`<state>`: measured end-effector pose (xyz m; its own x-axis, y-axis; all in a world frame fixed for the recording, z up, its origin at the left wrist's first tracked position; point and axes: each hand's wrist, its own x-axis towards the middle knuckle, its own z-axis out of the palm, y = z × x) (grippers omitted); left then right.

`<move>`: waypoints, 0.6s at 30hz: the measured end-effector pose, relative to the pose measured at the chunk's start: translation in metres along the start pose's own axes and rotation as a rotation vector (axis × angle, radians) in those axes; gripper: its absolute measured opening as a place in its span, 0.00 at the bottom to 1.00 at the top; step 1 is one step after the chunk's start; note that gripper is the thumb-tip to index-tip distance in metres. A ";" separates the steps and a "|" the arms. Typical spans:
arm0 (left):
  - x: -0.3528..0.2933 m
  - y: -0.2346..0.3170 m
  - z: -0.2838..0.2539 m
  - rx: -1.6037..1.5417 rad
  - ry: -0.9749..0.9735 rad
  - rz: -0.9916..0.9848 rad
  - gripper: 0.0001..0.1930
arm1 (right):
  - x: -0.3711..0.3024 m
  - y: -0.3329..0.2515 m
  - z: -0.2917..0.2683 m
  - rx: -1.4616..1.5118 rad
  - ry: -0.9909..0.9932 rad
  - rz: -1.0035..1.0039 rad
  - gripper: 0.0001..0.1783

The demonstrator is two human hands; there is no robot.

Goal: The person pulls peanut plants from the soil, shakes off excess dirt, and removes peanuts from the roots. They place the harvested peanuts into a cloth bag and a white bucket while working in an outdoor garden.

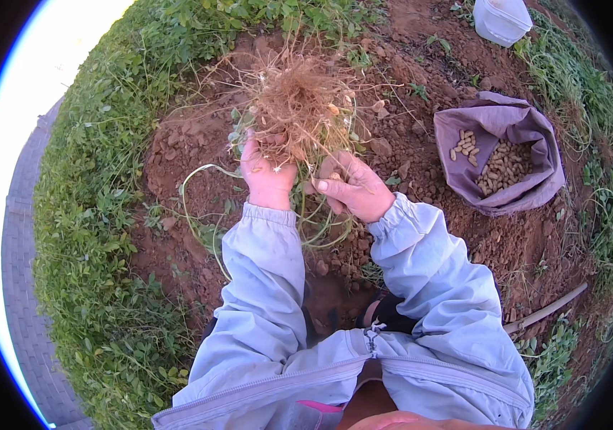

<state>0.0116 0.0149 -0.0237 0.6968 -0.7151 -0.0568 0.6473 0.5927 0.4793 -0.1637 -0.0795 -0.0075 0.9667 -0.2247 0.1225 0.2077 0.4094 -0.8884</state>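
Note:
An uprooted peanut plant is held up in front of me, its tangle of brown roots on top and its green stems hanging below. My left hand is closed round it from beneath, and the roots hide most of its fingers. Beside it on the right, my right hand is pinched, thumb against fingers, on a peanut pod at the plant's edge. Whether that pod is still attached I cannot tell. A few pale pods show among the roots.
To the right, an open purple cloth bag contains many peanuts. A white plastic tub stands at the far right. Lower right, a wooden handle lies on reddish clumpy soil. Leafy green plants border the left.

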 end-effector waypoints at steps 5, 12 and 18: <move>0.002 -0.009 0.022 -0.012 0.283 0.079 0.16 | -0.007 -0.024 0.008 -0.224 -0.011 0.146 0.09; -0.003 -0.019 0.019 -0.022 0.221 0.062 0.15 | 0.043 -0.020 -0.004 -1.245 0.374 -0.213 0.19; -0.014 -0.018 0.053 -0.060 0.222 -0.007 0.18 | 0.049 -0.017 -0.020 -1.025 0.131 -0.289 0.19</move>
<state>-0.0265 -0.0054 0.0146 0.7387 -0.6241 -0.2546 0.6651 0.6136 0.4255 -0.1232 -0.1157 0.0050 0.8646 -0.3124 0.3936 0.1429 -0.5981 -0.7886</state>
